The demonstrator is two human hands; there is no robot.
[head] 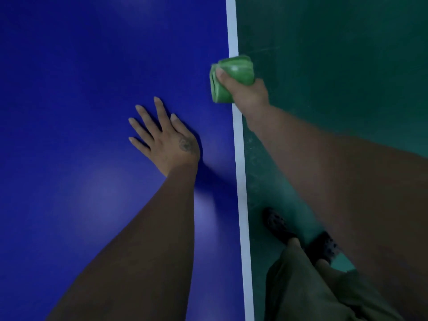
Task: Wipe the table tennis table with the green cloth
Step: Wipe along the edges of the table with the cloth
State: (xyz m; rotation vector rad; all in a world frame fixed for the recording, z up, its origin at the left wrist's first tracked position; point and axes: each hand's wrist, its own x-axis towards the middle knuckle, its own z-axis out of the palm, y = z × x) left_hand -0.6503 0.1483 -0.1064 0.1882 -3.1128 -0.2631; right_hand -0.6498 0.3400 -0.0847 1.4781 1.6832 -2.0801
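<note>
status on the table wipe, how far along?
Done: the green cloth is folded and gripped in the right hand. In hand: the cloth sits at the white edge line of the table, while the left hand presses flat on the blue top. Left: no streaks or wet patches show, so the wiped area cannot be judged; the visible blue surface likely needs passes.

Both forearms [148, 228] are bare up to the frame's edge. The left hand [166, 137] has a small dark tattoo [186, 144] on its back near the thumb's base, too blurred to read, and long nails [158, 99]. The right hand [249, 95] shows a similar nail on its thumb. Lower down, a loose olive-brown garment [301, 288] covers the legs. The feet wear dark shoes [276, 222] with a dotted surface.
</note>
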